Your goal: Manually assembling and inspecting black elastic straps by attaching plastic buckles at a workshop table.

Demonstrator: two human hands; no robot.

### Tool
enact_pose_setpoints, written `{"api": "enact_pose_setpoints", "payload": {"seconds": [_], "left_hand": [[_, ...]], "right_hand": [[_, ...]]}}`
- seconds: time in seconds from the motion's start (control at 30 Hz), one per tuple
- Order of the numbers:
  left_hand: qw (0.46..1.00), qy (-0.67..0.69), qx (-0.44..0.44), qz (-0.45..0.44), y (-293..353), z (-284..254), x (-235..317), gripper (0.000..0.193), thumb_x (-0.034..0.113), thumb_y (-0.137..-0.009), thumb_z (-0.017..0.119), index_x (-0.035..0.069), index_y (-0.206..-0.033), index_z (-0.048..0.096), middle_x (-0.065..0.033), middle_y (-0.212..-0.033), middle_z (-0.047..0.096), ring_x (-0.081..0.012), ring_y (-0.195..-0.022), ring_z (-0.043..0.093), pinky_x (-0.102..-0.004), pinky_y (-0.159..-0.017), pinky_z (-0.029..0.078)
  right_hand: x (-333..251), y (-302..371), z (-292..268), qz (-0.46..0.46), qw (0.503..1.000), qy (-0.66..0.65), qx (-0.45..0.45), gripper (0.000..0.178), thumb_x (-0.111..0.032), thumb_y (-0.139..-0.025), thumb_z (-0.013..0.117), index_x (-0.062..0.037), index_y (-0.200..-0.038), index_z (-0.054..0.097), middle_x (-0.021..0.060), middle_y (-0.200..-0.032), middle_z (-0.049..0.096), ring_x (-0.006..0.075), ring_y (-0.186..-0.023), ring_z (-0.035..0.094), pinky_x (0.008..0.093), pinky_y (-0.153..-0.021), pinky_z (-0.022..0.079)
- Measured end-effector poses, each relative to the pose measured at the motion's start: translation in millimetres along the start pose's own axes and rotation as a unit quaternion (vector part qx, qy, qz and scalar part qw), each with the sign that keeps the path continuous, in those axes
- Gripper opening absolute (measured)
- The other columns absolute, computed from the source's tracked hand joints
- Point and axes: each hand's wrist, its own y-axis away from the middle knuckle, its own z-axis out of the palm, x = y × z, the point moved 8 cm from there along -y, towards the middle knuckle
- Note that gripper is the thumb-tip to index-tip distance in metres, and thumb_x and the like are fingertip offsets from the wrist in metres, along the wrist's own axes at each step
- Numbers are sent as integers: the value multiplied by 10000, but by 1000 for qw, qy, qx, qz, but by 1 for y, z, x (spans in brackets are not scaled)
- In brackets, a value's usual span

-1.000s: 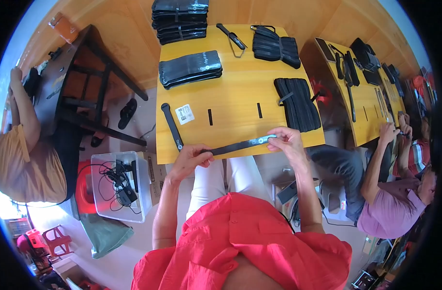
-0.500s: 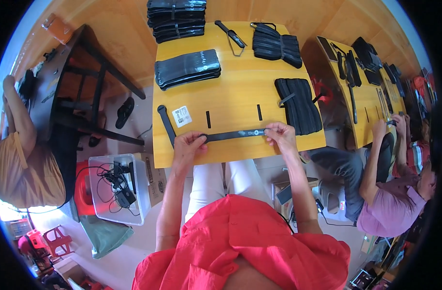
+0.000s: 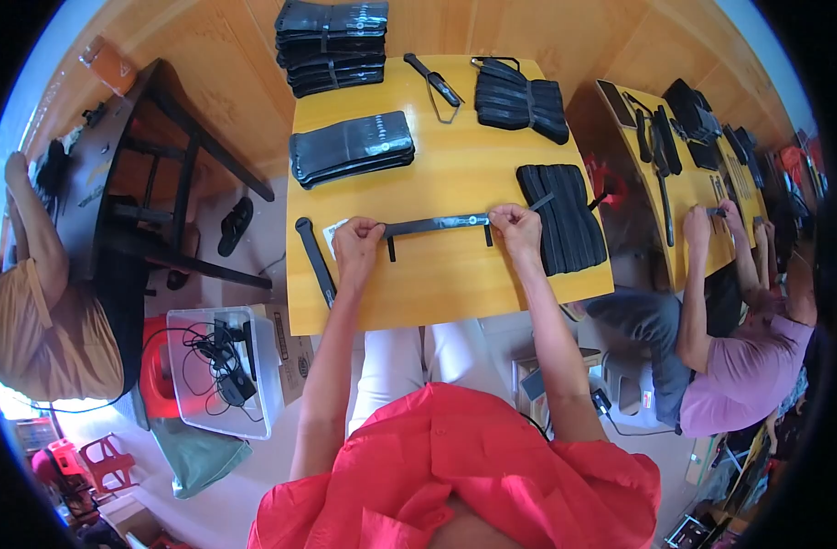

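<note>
Biggest thing here is my yellow desk, and everything else I'll place off the strap lying flat across the middle of it. I've got that black strap stretched between both hands so it stays straight and taut, I guess. My left hand has its grip pinched shut on the strap's left end, right by a little white tag. My right hand is clamped on the right end, fingers together over it.

Just right of the strap is a pile of the same black straps, close enough to reach without stretching. Up and left of the strap sits a flat bundle, and further back past that a taller stack. Back-right of the strap there's another bundle with a black tool beside it.

Left of the strap, a loose bar lies along the desk edge. Way off right, another person's hand works at a second desk.
</note>
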Motion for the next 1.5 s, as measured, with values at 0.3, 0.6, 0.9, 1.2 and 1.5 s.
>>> {"api": "enact_pose_setpoints", "payload": {"seconds": [0.3,0.6,0.9,1.2,1.5], "left_hand": [[1000,11,19,-4,2,-2,2,159,121,-717,689,-15,-794,659,-104,-702,651,-171,-645,615,-290,-621,481],[1000,7,24,-15,4,1,-4,140,104,-712,680,-16,-778,656,-105,-676,644,-180,-621,610,-293,-612,479],[999,-21,32,-13,0,3,-2,144,121,-709,681,-8,-770,659,-114,-688,649,-193,-645,624,-303,-625,479],[999,-34,35,-21,-1,2,2,155,148,-702,698,11,-764,662,-103,-690,653,-206,-649,629,-311,-634,482],[992,-98,68,42,8,-2,21,143,142,-712,680,11,-760,650,-129,-688,647,-259,-658,635,-344,-640,486]], "right_hand": [[0,-4,-2,-28,995,81,48,58,-35,-702,659,5,-740,675,24,-593,602,73,-543,534,228,-536,428],[6,-4,-2,-31,995,76,53,57,-32,-705,647,2,-739,678,39,-598,615,83,-552,557,229,-544,441],[7,-4,-3,-30,993,91,65,63,-43,-715,635,-6,-735,681,53,-601,624,103,-553,573,244,-560,455],[0,-4,-3,-60,989,113,79,81,-63,-710,617,-10,-720,677,62,-586,619,114,-538,580,252,-548,458],[-18,7,-2,-119,975,155,105,71,-44,-714,606,7,-681,643,81,-572,597,138,-518,574,269,-520,449]]}}
